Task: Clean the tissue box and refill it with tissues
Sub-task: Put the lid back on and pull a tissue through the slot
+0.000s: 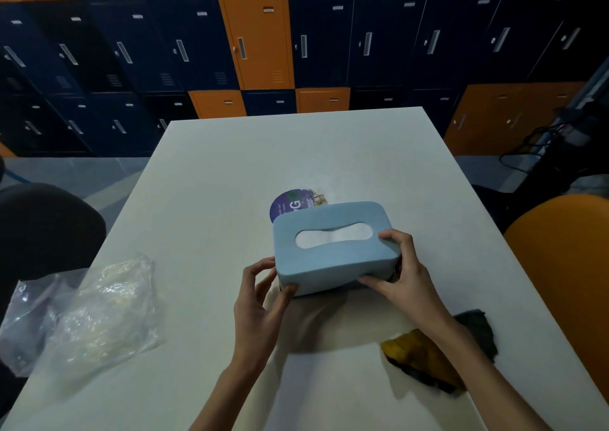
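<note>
A light blue tissue box [329,262] with an oval slot on top is tilted toward me just above the white table [214,173]. White tissue [333,239] shows through the slot. My left hand [260,292] grips the box's near left corner. My right hand [402,275] clasps its right end, thumb on top, fingers under the lower edge. A yellow and dark cleaning cloth [438,354] lies on the table under my right forearm.
A crumpled clear plastic wrapper [95,312] lies at the table's left side. A round purple sticker [290,203] sits behind the box. An orange chair [566,265] stands at the right, a dark chair [43,229] at the left, lockers behind.
</note>
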A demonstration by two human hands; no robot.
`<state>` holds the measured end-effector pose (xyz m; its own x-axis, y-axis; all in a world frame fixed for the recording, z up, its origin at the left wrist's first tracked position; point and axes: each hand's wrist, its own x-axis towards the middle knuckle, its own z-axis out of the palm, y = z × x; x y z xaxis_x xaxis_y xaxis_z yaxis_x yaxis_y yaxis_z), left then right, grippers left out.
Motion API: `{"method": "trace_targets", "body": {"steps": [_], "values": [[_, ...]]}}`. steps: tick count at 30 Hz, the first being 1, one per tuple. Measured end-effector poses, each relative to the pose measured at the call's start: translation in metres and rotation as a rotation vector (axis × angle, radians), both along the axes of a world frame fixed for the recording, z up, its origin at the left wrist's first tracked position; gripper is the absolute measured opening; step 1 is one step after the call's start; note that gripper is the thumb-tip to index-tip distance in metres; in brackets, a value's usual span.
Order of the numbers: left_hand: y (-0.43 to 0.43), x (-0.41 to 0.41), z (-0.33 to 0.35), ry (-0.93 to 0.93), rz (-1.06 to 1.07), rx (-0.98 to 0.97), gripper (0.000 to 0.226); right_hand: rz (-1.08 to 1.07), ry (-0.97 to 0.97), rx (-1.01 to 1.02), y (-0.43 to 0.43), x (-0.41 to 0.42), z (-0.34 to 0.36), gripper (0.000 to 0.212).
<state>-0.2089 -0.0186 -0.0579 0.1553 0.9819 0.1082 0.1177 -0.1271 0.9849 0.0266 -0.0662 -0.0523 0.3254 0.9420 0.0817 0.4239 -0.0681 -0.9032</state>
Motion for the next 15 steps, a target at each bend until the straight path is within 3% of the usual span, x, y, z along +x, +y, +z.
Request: {"method": "trace_targets", "body": {"steps": [8, 12, 15], "values": [[0.025, -0.022, 0.019, 0.154, -0.092, 0.063, 0.033, 0.165, -0.013, -0.231, 0.009, 0.034, 0.042, 0.031], [0.053, -0.003, 0.048, 0.272, -0.134, 0.138, 0.033, 0.239, -0.227, -0.376, 0.025, 0.043, 0.06, 0.017], [0.073, 0.02, 0.058, 0.472, -0.199, 0.208, 0.041, 0.219, -0.443, -0.339, 0.04, 0.042, 0.075, 0.011]]}}
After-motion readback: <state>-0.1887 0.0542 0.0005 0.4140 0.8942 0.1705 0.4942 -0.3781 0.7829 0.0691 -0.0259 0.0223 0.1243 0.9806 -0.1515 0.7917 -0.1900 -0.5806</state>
